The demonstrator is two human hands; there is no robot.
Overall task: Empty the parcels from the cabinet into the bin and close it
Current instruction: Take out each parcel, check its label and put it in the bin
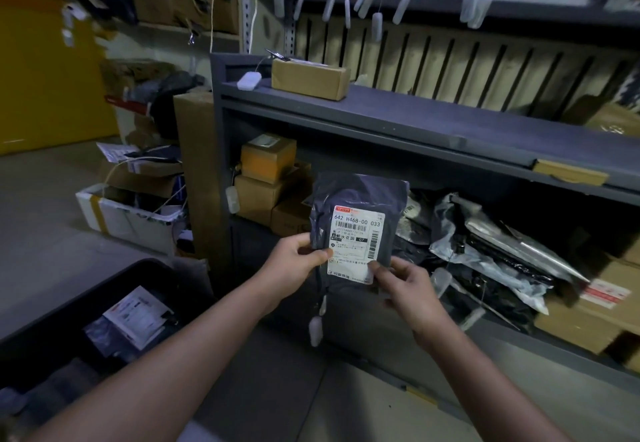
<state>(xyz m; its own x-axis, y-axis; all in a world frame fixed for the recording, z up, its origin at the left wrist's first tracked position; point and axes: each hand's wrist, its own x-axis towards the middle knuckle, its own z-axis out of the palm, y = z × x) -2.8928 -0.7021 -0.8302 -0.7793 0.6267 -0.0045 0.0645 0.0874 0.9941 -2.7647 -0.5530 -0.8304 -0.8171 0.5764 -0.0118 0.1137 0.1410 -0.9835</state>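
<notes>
- The bin (86,298) sits nearest, low on the left beside the left forearm, its top open and a few parcels lying in it.
- The left hand (294,261) pinches the parcel (356,199) at its lower left edge, with the thumb pressed on the label (353,244) and the fingers curled behind.
- The right hand (405,285) pinches the lower right corner, thumb on the label's bottom edge.
- The parcel is a flat dark bag held upright in the air in front of the cabinet (415,123). Its long axis is vertical and the label faces the person. Both grips are at its bottom end, so the top stands free.
- A tag (316,330) hangs on a cord below the parcel, between the wrists.
- The bin lies down and to the left of the parcel, and the left hand is the nearer one. I judge that a swing left and down, likely led by that hand, would drop it in.
- The way from parcel to bin looks open over the floor. The cabinet's left post and a tall carton (194,164) stand behind that path, not across it.
- Farther in, the lower shelf holds a heap of bags (485,244) and boxes (266,178), so by my reckoning much emptying is left.
</notes>
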